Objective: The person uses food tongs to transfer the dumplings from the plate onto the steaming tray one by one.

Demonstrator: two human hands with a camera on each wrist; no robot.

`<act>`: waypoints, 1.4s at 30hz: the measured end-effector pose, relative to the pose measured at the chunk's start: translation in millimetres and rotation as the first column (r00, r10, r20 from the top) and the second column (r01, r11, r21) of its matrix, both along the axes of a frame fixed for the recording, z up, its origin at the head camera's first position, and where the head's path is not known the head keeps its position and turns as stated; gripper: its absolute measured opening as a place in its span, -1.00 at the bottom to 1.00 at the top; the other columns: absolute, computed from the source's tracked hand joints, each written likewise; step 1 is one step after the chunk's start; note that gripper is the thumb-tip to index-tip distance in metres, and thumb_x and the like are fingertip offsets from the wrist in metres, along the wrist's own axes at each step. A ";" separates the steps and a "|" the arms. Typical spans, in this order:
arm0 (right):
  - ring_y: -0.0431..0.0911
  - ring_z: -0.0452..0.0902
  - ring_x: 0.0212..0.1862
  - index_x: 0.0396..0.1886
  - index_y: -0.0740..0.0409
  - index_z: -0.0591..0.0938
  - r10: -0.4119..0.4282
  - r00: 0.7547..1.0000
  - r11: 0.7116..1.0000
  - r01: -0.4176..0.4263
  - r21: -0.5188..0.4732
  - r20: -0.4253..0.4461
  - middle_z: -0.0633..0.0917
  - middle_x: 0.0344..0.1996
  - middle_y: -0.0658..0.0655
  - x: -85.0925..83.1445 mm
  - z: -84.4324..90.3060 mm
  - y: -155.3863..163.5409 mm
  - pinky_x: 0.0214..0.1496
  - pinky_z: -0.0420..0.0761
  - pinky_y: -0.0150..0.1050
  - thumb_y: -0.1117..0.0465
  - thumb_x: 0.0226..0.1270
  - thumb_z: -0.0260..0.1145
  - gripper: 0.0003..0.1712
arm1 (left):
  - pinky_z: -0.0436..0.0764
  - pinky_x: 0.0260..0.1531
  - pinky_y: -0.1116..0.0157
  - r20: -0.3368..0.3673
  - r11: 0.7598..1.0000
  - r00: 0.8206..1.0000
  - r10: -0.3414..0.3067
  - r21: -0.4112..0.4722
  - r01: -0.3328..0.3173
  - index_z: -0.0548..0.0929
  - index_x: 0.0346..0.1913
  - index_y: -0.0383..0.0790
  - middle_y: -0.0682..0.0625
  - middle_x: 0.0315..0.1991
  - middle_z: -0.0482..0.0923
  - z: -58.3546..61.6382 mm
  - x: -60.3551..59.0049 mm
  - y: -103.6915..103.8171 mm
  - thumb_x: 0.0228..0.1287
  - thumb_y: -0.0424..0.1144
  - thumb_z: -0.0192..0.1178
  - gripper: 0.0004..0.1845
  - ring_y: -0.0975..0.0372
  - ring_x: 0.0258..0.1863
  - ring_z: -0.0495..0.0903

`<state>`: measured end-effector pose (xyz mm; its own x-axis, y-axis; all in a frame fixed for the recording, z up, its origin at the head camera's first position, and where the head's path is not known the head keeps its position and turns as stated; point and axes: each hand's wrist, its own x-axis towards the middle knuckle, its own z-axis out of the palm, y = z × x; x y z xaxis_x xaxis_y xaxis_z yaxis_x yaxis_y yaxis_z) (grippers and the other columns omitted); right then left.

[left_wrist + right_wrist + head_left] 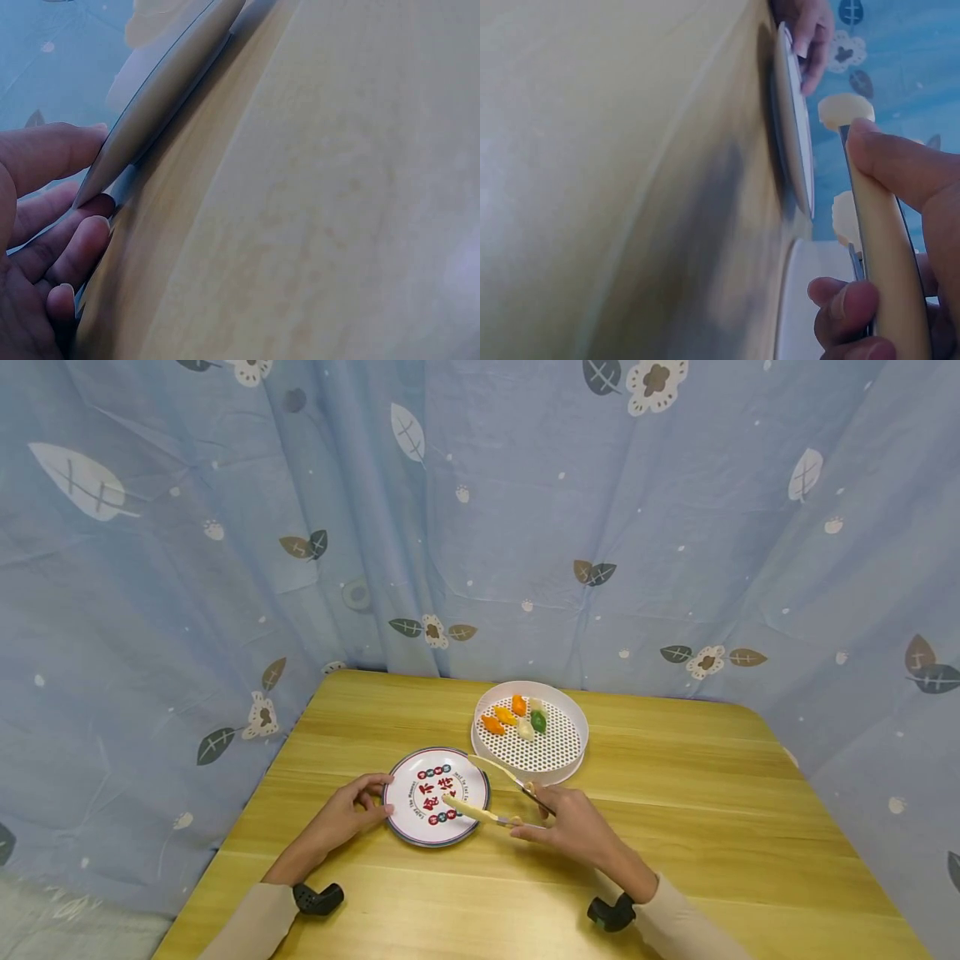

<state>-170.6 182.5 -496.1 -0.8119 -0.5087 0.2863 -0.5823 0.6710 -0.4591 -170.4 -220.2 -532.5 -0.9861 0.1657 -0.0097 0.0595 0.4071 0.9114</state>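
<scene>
A white plate (pixel 408 806) with red characters and a blue rim is by my left hand (pixel 348 814). The thumb and fingers pinch its left rim; in the left wrist view the thumb lies on top and fingers (pixel 82 251) curl beneath. My right hand (pixel 577 831) grips a pair of tongs (pixel 472 811) with cream-coloured ends. Their two arms are spread wide, nothing between them, with the nearer one over the plate and the farther end near the steamer tray. In the right wrist view, thumb and fingers wrap the tongs' handle (pixel 889 262).
Behind the plate stands a round white steamer tray (pixel 573 714) with a perforated base. Several small dumpling-shaped pieces (pixel 537 721) in orange, yellow, white and green lie in its left half. A patterned blue curtain (pixel 510 527) hangs along the far edge of the wooden table (pixel 675 793).
</scene>
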 end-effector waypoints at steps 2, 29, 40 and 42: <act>-0.32 0.29 -0.51 -0.11 0.12 0.68 0.021 1.000 1.000 -0.021 -0.007 -0.011 0.57 -0.54 -0.02 1.3 -1.8 -2.2 -0.48 0.36 -0.37 -0.33 0.15 0.52 -0.35 | 0.42 -0.27 0.34 0.002 1.000 1.000 -0.002 0.008 0.002 0.56 0.32 -0.21 -0.17 -0.01 0.54 0.4 0.0 -1.5 0.34 -0.27 0.42 -0.48 0.10 -0.22 0.44; -0.27 0.46 -0.34 0.27 0.15 0.64 -0.034 0.999 0.986 0.034 0.162 -0.001 0.62 -0.35 -0.12 4.5 -16.6 -3.8 -0.27 0.52 -0.29 -0.60 0.05 0.35 0.08 | 0.44 -0.30 0.31 0.011 1.000 1.000 -0.021 0.018 0.021 0.58 0.31 -0.13 -0.14 -0.01 0.54 -0.9 -1.1 -3.0 0.31 -0.17 0.45 -0.47 0.09 -0.23 0.45; -0.17 0.60 -0.10 0.20 0.03 0.68 -0.075 0.992 0.963 0.099 0.252 -0.104 0.66 -0.01 -0.05 4.5 -21.4 -0.9 -0.19 0.63 -0.16 -0.73 -0.08 0.26 0.12 | 0.45 -0.30 0.31 0.020 1.000 1.000 -0.002 -0.004 0.002 0.60 0.29 -0.09 -0.11 -0.03 0.55 -1.9 -1.7 -0.7 0.29 -0.16 0.47 -0.47 0.08 -0.21 0.46; -0.13 0.60 -0.02 0.26 0.08 0.66 -0.077 0.993 0.965 0.096 0.244 -0.085 0.66 0.05 0.00 4.2 -20.6 -0.5 -0.12 0.64 -0.11 -0.72 -0.08 0.28 0.16 | 0.45 -0.30 0.31 0.022 1.000 1.000 -0.005 0.000 0.005 0.59 0.30 -0.09 -0.11 -0.03 0.55 -2.4 -2.3 -1.6 0.29 -0.16 0.47 -0.47 0.08 -0.21 0.46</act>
